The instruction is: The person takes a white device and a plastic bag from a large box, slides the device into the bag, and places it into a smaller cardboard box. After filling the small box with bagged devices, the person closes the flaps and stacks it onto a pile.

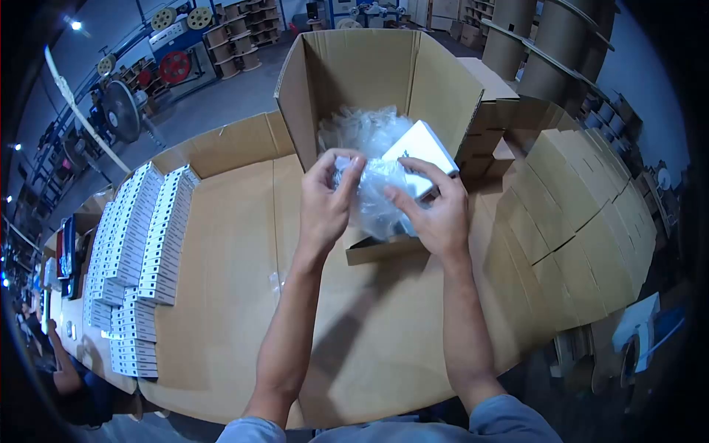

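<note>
Plastic: a crumpled clear bag [380, 193], stretched between the two hands in front of the open carton's mouth.
Left hand: thumb and fingers of the left hand [329, 196] are closed on the bag's left side, the thumb pointing up.
Right hand: the right hand [441, 210] grasps the bag's other side, thumb and forefinger bent towards each other over the film.
White box: the white box [428, 144] sits tilted just behind the right hand's fingers, with a small dark mark on its face; whether those fingers also grip it, I cannot tell.
Carton: the open carton [358, 63] stands beyond the hands, tall walls raised, with loose clear wrapping [362, 129] bunched inside.
Table: brown cardboard [229, 251] covers the work surface; a small clear scrap [275, 282] lies on it, left of the forearms.
Left side: small white boxes [136, 236] are stacked in long rows, their dark-marked ends showing.
Right side: brown cardboard boxes [572, 214] are packed closely together, near the right forearm.
Far left: another person's arm [65, 365] shows at the edge, well apart from the hands.
Background: large spools [546, 63] stand at upper right, and a red wheel [175, 67] shows on machinery at upper left.
</note>
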Available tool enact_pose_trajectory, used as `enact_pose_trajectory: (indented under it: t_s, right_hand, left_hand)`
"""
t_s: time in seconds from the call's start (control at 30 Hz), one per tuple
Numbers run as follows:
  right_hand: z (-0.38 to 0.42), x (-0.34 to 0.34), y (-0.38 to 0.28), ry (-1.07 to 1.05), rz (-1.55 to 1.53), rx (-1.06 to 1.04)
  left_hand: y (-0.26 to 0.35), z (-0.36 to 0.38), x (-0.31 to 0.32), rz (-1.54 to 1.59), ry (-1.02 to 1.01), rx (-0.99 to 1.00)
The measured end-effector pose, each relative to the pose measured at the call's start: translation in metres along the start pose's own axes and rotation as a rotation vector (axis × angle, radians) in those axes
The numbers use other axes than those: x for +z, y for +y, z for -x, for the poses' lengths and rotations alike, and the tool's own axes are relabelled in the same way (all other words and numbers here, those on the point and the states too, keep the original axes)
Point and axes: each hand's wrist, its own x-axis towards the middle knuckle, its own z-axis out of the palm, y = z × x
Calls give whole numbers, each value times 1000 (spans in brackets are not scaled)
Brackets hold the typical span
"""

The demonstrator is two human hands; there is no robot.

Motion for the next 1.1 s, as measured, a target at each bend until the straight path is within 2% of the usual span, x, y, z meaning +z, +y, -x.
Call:
enact_pose_trajectory:
  t_s: [0.1, 0.13, 0.17, 0.23, 0.33, 0.37, 0.47, 0.6, 0.7, 0.8, 0.9, 0.97, 1.03, 1.07, 1.1]
  right_hand:
    - [32, 0, 4, -108, -271, -46]
    - [46, 0, 8, -121, -252, 36]
    - [61, -2, 10, -136, -231, 120]
    - [85, -1, 11, -55, -281, 155]
    - [115, -9, 18, -25, -394, 270]
    - [125, -9, 16, -17, -407, 304]
    - [148, -8, 9, -43, -435, 392]
    - [164, -4, 9, -100, -460, 395]
    - [164, -7, -3, -196, -388, 471]
    - [172, -5, 8, -263, -354, 420]
    - [181, 1, 2, -52, -818, 715]
    - [189, 1, 12, 20, -932, 819]
    - [198, 1, 19, 37, -1022, 903]
    - [204, 1, 21, 23, -1038, 938]
    - [208, 4, 22, 8, -1055, 972]
  left_hand:
    - [15, 51, -5, -52, -33, -145]
    - [7, 65, -4, -50, -32, -73]
    - [4, 79, -6, -41, -32, -82]
    - [-2, 105, -11, -67, 0, -97]
    - [-15, 145, -27, 54, 0, -338]
    - [-19, 155, -28, 91, 14, -361]
    - [-21, 172, -35, 150, 48, -434]
    - [-9, 166, -42, 94, -111, -498]
    - [-5, 165, -44, 163, -93, -422]
    - [-26, 166, -47, 217, -16, -351]
    - [-24, 170, -57, 424, 159, -376]
    - [-34, 180, -73, 312, 57, -244]
    - [-30, 184, -72, -81, -34, -41]
    - [-26, 184, -75, -348, -131, 124]
    - [-20, 183, -74, -430, -189, 200]
